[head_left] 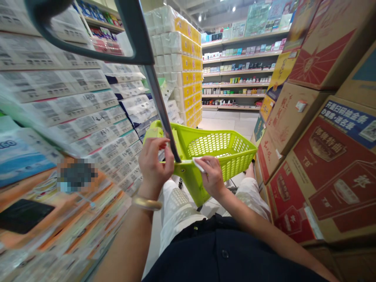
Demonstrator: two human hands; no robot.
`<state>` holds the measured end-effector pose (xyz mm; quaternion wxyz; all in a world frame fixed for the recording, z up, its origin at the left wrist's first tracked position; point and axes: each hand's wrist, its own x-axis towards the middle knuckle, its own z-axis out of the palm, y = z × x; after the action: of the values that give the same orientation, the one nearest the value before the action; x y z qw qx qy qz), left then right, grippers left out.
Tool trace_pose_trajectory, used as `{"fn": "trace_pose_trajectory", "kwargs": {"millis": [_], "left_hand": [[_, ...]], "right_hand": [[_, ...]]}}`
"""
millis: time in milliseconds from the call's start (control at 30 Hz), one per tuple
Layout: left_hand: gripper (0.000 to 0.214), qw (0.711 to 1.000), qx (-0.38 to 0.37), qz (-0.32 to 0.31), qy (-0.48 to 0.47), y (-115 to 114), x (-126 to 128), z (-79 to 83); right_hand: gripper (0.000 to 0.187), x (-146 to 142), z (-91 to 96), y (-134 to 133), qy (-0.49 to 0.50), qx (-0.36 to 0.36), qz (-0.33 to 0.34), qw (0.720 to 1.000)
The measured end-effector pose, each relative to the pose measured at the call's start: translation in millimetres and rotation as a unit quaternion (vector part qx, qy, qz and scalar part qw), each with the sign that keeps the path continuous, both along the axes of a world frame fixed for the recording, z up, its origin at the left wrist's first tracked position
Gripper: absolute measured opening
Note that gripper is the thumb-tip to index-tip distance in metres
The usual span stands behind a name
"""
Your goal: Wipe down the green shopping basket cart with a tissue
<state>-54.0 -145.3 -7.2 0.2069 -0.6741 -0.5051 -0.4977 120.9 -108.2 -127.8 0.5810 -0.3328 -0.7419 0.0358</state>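
In the head view, a lime-green basket cart [239,166] stands just beyond a person's 2 hands, between stacked white packs [73,109] and printed cartons [331,156]. The right hand [213,176] pinches a folded white cloth [199,165] at the near rim, right of the metal pole [160,102]. The left hand [155,162], half curled, sits left of the pole; whether it grips anything cannot be told.

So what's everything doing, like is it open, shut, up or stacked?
Green basket: open-topped
Handle pole: raised
White wipe: pinched, at the basket's rim
Right grip: closed on the wipe
Left grip: curled by the pole, hold unclear
Black slab: lying flat, dark
Cardboard boxes: stacked
Yellow-and-white packs: stacked, wrapped
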Motion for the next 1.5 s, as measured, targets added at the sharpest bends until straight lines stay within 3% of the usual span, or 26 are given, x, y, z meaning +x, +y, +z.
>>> {"fn": "trace_pose_trajectory", "kwargs": {"millis": [67, 167, 233, 367, 500, 633, 833, 1067, 1233, 1300, 1400, 1500], "left_hand": [[0.024, 0.996, -0.028, -0.064, 0.053, -3, 18, -6.1], [0.041, 0.970, -0.152, -0.118, 0.149, 1, 44, -12.6], [0.045, 0.949, -0.225, -0.062, 0.213, 7, 56, -16.4], [0.027, 0.893, -0.330, 0.040, 0.305, 14, 67, -25.7], [0.024, 0.899, -0.310, 0.048, 0.307, 15, 64, -34.4], [0.023, 0.907, -0.283, 0.053, 0.308, 15, 57, -40.3], [0.021, 0.912, -0.276, 0.059, 0.296, 15, 56, -43.5], [0.020, 0.912, -0.270, 0.066, 0.303, 13, 55, -45.1], [0.020, 0.915, -0.264, 0.059, 0.301, 13, 55, -47.1], [0.020, 0.915, -0.263, 0.060, 0.301, 13, 56, -48.1], [0.021, 0.911, -0.260, 0.060, 0.315, 12, 56, -48.7], [0.023, 0.904, -0.257, 0.052, 0.338, 10, 53, -48.3]], "right_hand": [[0.046, -8, 0.0, -8, -0.021, 0.023, 0.039, 0.999], [0.043, -5, -9.8, -6, -0.026, 0.035, 0.049, 0.998], [0.042, 5, -19.8, 1, -0.015, 0.036, 0.030, 0.999], [0.043, 13, -29.5, 9, 0.015, 0.022, -0.008, 1.000], [0.040, 0, -22.5, 4, 0.010, -0.009, 0.009, 1.000], [0.041, 7, -26.2, 8, -0.029, 0.019, 0.035, 0.999], [0.044, 31, -44.1, 15, 0.013, -0.013, -0.047, 0.999], [0.044, 20, -37.7, 11, -0.014, 0.004, 0.039, 0.999], [0.028, 42, -52.9, 20, 0.091, -0.025, -0.081, 0.992], [0.021, 38, -54.2, 20, 0.137, -0.042, -0.096, 0.985], [0.020, 17, -50.8, 14, 0.130, -0.050, -0.041, 0.989], [0.024, 1, -50.3, 7, 0.041, -0.036, 0.018, 0.998]]}}
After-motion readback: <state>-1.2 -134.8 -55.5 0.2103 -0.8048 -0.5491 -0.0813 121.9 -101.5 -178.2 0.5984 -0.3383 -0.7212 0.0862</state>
